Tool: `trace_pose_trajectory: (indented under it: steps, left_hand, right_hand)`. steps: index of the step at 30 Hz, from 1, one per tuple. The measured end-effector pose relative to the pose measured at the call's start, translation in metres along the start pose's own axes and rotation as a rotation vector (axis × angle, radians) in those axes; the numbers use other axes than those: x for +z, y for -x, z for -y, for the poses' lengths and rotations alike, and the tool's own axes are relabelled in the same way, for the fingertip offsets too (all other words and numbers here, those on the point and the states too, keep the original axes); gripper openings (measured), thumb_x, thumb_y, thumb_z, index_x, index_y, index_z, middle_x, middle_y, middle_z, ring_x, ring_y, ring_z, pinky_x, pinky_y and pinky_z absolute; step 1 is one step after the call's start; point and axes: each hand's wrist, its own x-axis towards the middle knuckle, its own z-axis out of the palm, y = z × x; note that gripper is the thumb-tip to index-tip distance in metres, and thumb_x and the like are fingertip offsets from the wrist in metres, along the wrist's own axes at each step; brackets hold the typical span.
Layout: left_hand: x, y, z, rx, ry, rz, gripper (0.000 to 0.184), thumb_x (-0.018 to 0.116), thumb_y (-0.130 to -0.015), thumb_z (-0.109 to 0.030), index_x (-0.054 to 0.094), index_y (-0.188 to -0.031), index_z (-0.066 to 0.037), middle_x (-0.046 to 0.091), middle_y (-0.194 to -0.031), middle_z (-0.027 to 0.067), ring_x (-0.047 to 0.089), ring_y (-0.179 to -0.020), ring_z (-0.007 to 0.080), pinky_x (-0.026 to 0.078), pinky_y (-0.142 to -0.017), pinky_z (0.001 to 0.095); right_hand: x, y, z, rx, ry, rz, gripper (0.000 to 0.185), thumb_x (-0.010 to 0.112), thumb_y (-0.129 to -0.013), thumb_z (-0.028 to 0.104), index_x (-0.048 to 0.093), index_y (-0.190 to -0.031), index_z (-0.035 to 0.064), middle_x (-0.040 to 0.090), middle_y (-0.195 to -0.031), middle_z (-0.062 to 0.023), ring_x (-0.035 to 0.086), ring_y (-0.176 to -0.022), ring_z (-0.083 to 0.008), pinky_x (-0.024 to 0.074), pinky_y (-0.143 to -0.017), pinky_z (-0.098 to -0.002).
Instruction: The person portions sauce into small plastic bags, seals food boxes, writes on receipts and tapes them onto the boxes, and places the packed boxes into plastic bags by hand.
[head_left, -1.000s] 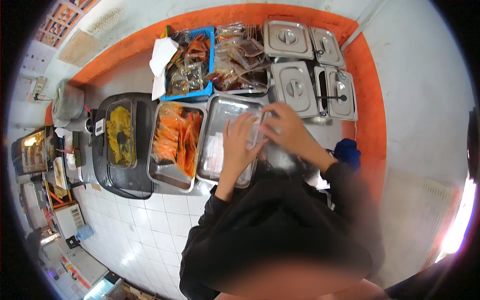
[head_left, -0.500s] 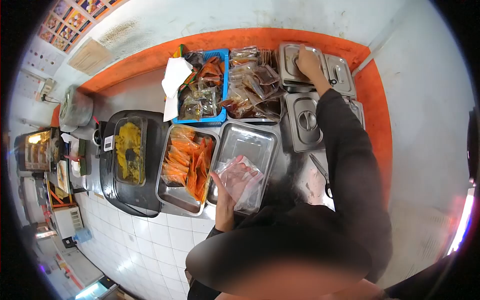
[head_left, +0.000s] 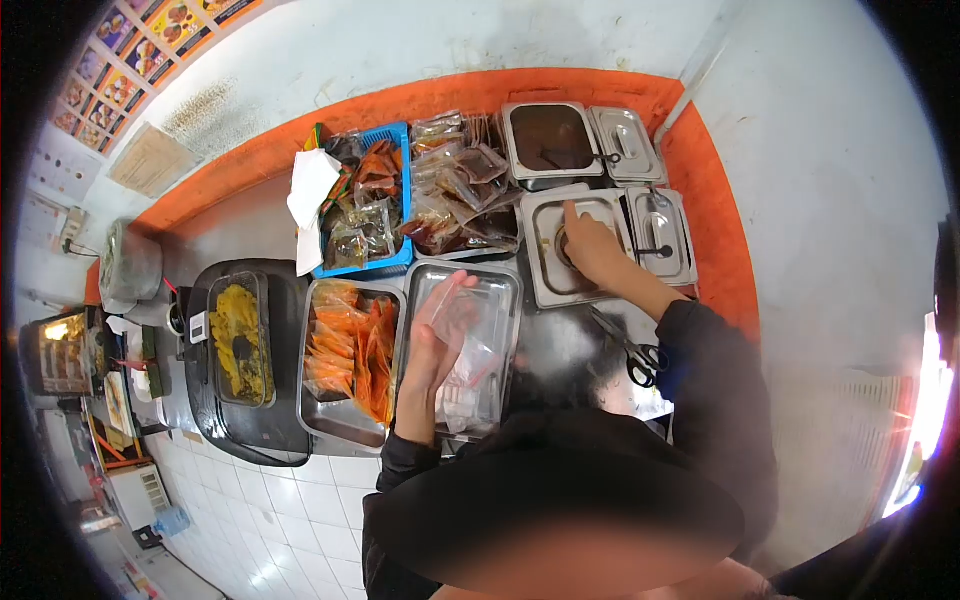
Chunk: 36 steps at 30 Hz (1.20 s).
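A clear plastic bag [head_left: 458, 315] is in my left hand [head_left: 432, 335], over a steel tray [head_left: 513, 300] that holds more clear bags. My right hand [head_left: 593, 245] grips a steel lid [head_left: 550, 215], which lies over another lid on the front container. Behind it, an uncovered steel container [head_left: 551, 138] shows dark brown contents and a ladle handle. Scissors [head_left: 637, 352] lie on the steel counter below my right forearm. Left of my left hand, a second tray [head_left: 340, 432] holds orange packets [head_left: 352, 345].
Behind the trays stand a blue basket [head_left: 390, 262] of packets and a heap of brown sauce bags [head_left: 462, 185]. Further left, a box of yellow food [head_left: 240, 340] rests on a black surface. Two smaller lidded containers [head_left: 625, 143] [head_left: 662, 225] stand at the right.
The back container has been uncovered, and my right hand has brought its lid forward onto the front one. My left hand still has the clear bag. The view has shifted.
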Motion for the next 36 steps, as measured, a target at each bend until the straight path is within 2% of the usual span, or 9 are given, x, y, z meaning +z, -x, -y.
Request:
trace_pose_trajectory:
  steps: [4,8,15,18,20,23,27,30,36]
  left_hand:
    - [0.003,-0.009,-0.021,-0.011,-0.176,0.012,0.1,0.068,-0.068,-0.067,0.041,-0.134,0.003,0.049,-0.13,0.0094,0.05,-0.108,0.0124,0.039,-0.095,0.0302]
    - [0.004,-0.022,-0.033,-0.017,-0.275,-0.047,0.102,0.071,-0.065,-0.067,0.043,-0.132,0.004,0.054,-0.124,0.01,0.052,-0.108,0.0134,0.041,-0.093,0.0295]
    - [0.0,-0.017,-0.024,-0.005,-0.327,-0.098,0.104,0.065,-0.066,-0.073,0.043,-0.132,0.004,0.056,-0.121,0.0113,0.052,-0.111,0.0162,0.039,-0.095,0.0302]
    - [-0.014,-0.007,-0.013,-0.015,-0.297,-0.162,0.103,0.065,-0.066,-0.073,0.043,-0.131,0.004,0.055,-0.12,0.0113,0.052,-0.112,0.0168,0.039,-0.096,0.0312]
    - [-0.016,-0.003,-0.01,-0.006,-0.281,-0.187,0.103,0.065,-0.066,-0.073,0.044,-0.13,0.004,0.055,-0.12,0.0113,0.052,-0.112,0.0169,0.039,-0.096,0.0317]
    - [-0.013,-0.001,-0.01,-0.007,-0.255,-0.24,0.102,0.066,-0.066,-0.072,0.044,-0.13,0.004,0.056,-0.12,0.0112,0.052,-0.111,0.017,0.039,-0.097,0.0323]
    - [-0.012,-0.006,-0.013,-0.009,-0.301,-0.15,0.096,0.068,-0.069,-0.067,0.044,-0.13,0.003,0.056,-0.121,0.0115,0.051,-0.113,0.0177,0.039,-0.098,0.0326]
    - [-0.009,-0.026,-0.013,0.023,-0.371,-0.076,0.088,0.07,-0.072,-0.059,0.045,-0.13,0.002,0.056,-0.122,0.012,0.051,-0.114,0.0182,0.039,-0.097,0.0328]
    - [0.009,-0.103,-0.028,0.169,-0.494,0.087,0.064,0.076,-0.076,-0.034,0.051,-0.125,0.0,0.058,-0.12,0.011,0.052,-0.114,0.0171,0.04,-0.097,0.0304]
  right_hand:
    - [-0.018,-0.026,-0.012,-0.042,0.022,0.032,0.038,0.059,-0.081,0.016,0.049,-0.114,0.0007,0.06,-0.088,-0.0224,0.062,-0.08,-0.0396,0.0498,-0.072,-0.0483]
    - [-0.044,-0.1,-0.055,-0.007,0.075,-0.27,0.012,0.064,-0.079,0.018,0.066,-0.088,0.0101,0.06,-0.092,-0.0129,0.061,-0.088,-0.0345,0.0495,-0.076,-0.0452]
    - [-0.019,-0.139,-0.088,-0.027,0.312,-0.114,0.012,0.068,-0.076,0.016,0.067,-0.087,0.0124,0.058,-0.101,-0.009,0.055,-0.104,-0.0284,0.0479,-0.074,-0.0423]
    - [-0.03,-0.143,-0.077,-0.123,0.43,-0.407,0.014,0.067,-0.073,0.015,0.066,-0.087,0.0107,0.058,-0.1,-0.0085,0.055,-0.102,-0.0258,0.0459,-0.078,-0.0377]
    - [-0.048,-0.152,-0.072,-0.373,0.58,-0.74,0.014,0.061,-0.074,0.014,0.067,-0.086,0.0116,0.061,-0.094,-0.0085,0.054,-0.097,-0.0239,0.0431,-0.08,-0.0351]
    - [-0.049,-0.171,-0.086,-0.549,0.687,-0.643,0.012,0.06,-0.074,0.011,0.067,-0.084,0.0109,0.061,-0.09,-0.0079,0.053,-0.096,-0.0234,0.0386,-0.085,-0.0355]
    - [-0.044,-0.153,-0.096,-0.469,0.46,-0.54,0.009,0.06,-0.073,0.009,0.066,-0.08,0.0099,0.06,-0.087,-0.0095,0.053,-0.095,-0.0248,0.0386,-0.086,-0.0381]
    - [-0.031,-0.137,-0.098,-0.181,0.153,-0.358,0.007,0.061,-0.072,0.008,0.066,-0.078,0.0096,0.061,-0.087,-0.0108,0.053,-0.094,-0.0269,0.0378,-0.085,-0.0396]
    - [-0.014,-0.136,-0.091,-0.189,0.156,-0.717,0.007,0.06,-0.077,0.008,0.064,-0.083,0.0076,0.062,-0.082,-0.0083,0.053,-0.089,-0.0276,0.0366,-0.079,-0.0405]
